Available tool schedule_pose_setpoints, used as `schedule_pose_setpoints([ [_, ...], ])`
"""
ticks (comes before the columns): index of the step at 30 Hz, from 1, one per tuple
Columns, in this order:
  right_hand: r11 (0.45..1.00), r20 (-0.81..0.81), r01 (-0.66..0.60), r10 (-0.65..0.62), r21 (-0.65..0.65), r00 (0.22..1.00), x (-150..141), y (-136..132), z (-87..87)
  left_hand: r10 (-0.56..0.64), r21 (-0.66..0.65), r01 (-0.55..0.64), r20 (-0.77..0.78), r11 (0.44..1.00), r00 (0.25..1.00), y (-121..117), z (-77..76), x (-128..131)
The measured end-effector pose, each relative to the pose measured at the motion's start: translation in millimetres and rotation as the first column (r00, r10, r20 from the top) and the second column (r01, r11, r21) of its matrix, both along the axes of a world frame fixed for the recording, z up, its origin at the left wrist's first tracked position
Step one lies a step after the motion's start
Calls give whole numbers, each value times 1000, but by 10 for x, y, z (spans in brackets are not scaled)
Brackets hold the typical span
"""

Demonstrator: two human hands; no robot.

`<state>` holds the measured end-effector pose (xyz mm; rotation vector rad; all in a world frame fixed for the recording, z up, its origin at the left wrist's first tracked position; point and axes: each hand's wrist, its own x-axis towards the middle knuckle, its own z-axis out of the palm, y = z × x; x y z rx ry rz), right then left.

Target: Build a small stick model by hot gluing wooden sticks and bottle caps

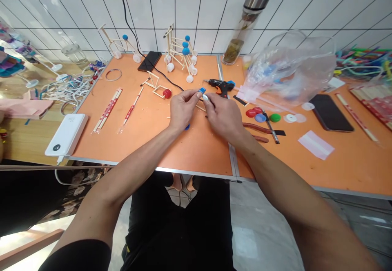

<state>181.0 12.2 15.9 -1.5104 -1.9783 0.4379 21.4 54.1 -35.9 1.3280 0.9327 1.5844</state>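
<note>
Just beyond the right hand (223,116), a hot glue gun (219,86)

White tiled wall (211,14) above an orange worktable (199,152), pale stone floor (263,222) below

The head-worn camera looks from above the person's own body, facing forward and down across an orange table (196,152) toward a white tiled wall (214,14). It sits close, with the left hand (183,109) and right hand (223,118) near mid-frame.
</note>
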Motion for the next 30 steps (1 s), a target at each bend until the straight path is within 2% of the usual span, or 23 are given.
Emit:
schedule_pose_setpoints([
  [2,992,319,62,-93,107,943,-50,-69,-10,-16,8,15,3,1000,1000,10,-20,0],
  [4,988,491,96,-145,124,859,-89,-125,10,-18,13,18,5,1000,1000,12,-26,5],
  [7,986,583,88,-155,141,798,-125,-170,50,0,12,0,-5,1000,1000,7,-21,13],
  [10,985,543,89,-156,148,825,-126,-164,58,6,13,-6,-10,1000,1000,11,-27,13],
  [12,988,413,91,-136,127,901,-92,-125,48,2,20,-2,-14,1000,1000,19,-39,10],
  [13,992,296,75,-102,102,950,-62,-95,45,2,26,-2,-19,1000,1000,22,-45,8],
  [15,1000,-57,-3,2,-22,998,19,-18,49,4,41,-3,-32,999,999,23,-46,6],
  [16,988,-271,-75,36,-137,962,65,24,61,5,50,-3,-38,999,999,19,-38,5],
  [17,947,-473,-173,25,-270,881,111,66,79,4,58,-1,-44,998,999,12,-25,4],
  [18,874,-632,-290,-25,-390,775,153,104,102,2,63,1,-49,998,999,3,-6,4],
  [20,690,-792,-505,-165,-519,588,214,163,154,-2,71,6,-55,997,998,-20,39,4],
  [21,624,-819,-572,-209,-532,534,229,182,174,-2,74,6,-53,997,999,-30,59,4],
  [22,588,-830,-608,-224,-533,511,231,191,187,-2,78,6,-47,997,999,-36,74,2],
  [23,589,-828,-608,-213,-533,519,222,191,188,-4,81,7,-39,997,999,-39,83,0],
  [24,631,-810,-568,-176,-529,559,201,182,177,-6,83,9,-31,997,999,-36,83,-3],
  [26,811,-676,-370,-41,-452,736,133,136,124,-7,74,9,-25,997,1000,-16,60,-11],
  [27,909,-528,-232,15,-347,849,93,103,87,-5,63,6,-25,998,1000,-1,39,-17],
  [28,974,-328,-106,35,-201,944,51,65,50,-2,49,4,-24,999,1000,17,17,-22],
  [29,998,-112,-18,11,-63,994,13,27,16,-1,33,2,-22,999,1000,34,-6,-27],
  [30,999,84,29,-33,43,996,-19,-8,-12,-2,19,2,-15,1000,1000,49,-26,-31],
])
